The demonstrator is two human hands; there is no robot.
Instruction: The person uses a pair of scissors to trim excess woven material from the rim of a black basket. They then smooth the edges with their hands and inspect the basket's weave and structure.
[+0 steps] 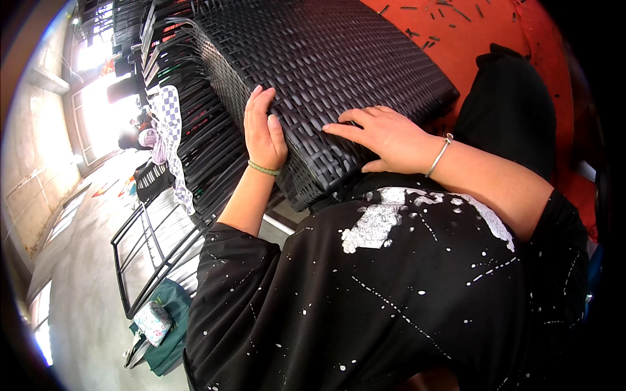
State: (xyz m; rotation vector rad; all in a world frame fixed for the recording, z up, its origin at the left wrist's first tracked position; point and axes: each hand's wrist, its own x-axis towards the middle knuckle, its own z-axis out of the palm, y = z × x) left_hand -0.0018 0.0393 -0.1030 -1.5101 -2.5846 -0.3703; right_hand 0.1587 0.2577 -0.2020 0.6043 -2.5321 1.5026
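A large box-shaped piece of black woven wicker [332,58] lies in front of me, one end close to my body. My left hand [265,135] rests at its left edge, fingers stretched out along the corner between the top and the side. On the top face near the close end lies my right hand [390,139], palm down, its fingers apart on the weave. Neither hand grips anything that I can see. The undersides of both palms are hidden.
Loose black strands [208,111] hang thickly along the wicker's left side. Black scraps [430,39] dot the red surface [499,39]. To the left stand a black metal frame [140,260] and a checked cloth [171,120]. A floral pouch [153,322] sits on green fabric [171,345].
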